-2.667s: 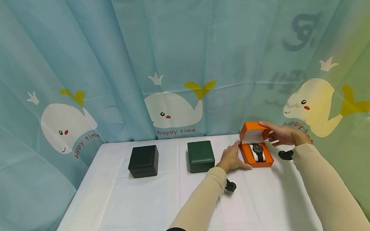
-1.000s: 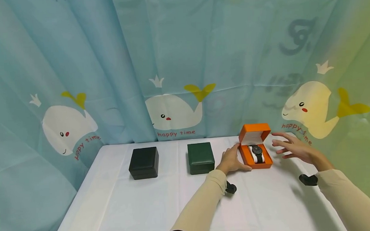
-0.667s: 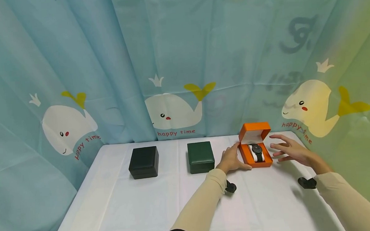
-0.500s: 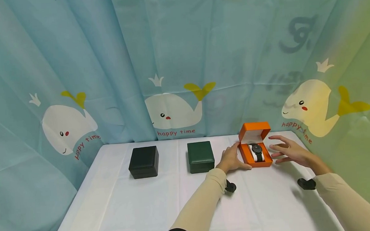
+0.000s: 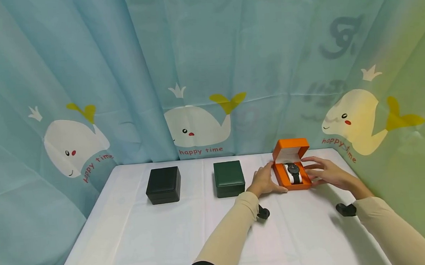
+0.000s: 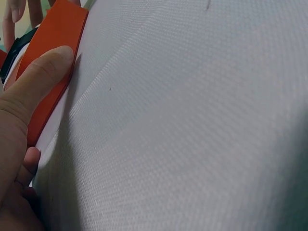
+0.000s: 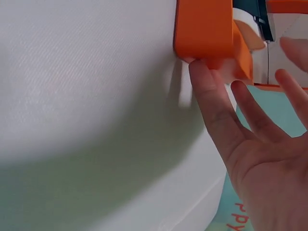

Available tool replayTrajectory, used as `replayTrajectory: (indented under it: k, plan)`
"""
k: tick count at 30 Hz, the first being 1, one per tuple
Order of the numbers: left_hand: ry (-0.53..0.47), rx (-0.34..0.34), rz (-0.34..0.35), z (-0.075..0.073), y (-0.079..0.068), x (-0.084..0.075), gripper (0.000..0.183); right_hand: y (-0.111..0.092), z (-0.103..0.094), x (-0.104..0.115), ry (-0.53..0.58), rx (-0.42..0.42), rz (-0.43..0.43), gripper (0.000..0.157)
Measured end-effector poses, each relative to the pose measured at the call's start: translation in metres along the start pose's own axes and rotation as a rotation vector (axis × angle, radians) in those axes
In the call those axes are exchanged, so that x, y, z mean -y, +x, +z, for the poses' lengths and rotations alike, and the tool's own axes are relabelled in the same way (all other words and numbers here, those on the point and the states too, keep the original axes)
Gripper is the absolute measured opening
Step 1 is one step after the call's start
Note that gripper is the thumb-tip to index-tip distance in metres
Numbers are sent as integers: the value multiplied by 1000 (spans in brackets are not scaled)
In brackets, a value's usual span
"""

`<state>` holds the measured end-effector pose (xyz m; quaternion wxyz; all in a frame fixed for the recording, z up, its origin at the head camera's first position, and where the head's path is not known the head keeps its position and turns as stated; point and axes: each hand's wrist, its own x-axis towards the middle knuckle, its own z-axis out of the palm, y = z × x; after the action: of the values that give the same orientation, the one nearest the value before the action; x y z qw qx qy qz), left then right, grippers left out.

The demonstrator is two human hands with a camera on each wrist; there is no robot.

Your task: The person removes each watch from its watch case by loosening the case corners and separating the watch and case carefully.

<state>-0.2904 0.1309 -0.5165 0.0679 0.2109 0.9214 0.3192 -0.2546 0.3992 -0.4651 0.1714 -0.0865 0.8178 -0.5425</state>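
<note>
Head view. The orange box [image 5: 300, 186] stood on the worktop [image 5: 160, 241] between the two hands: to the right of the left hand [image 5: 263, 181] and to the left of the right hand [image 5: 330, 174]. Both hands met its sides, so neither was plainly nearer. The box was roughly square in outline; the watch [image 5: 293, 169] inside, on a white cushion [image 5: 288, 176], had its long axis running front to back, with the raised lid [image 5: 290, 143] behind. Counted: three boxes (the orange one, one green box [image 5: 229, 178], one black box [image 5: 163, 184], the latter two closed and farther left), one watch, two hands.

Left wrist view. The thumb [image 6: 45, 72] pressed on the orange front wall, the left hand gripping that side; its other fingers were mostly hidden. One box and one watch appeared, both in part.

Right wrist view. The right fingers were spread and nearly straight, with hold of nothing; one fingertip touched the orange wall, whereas contact at the others could not be told. One box and one watch showed, both cropped.
</note>
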Motion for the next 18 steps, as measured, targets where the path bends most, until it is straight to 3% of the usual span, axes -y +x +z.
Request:
replayTrajectory:
  k: [18]
  plan:
    - [-17,18,-28,0,1,-1,113,14,10,15,-277,-2,6,53]
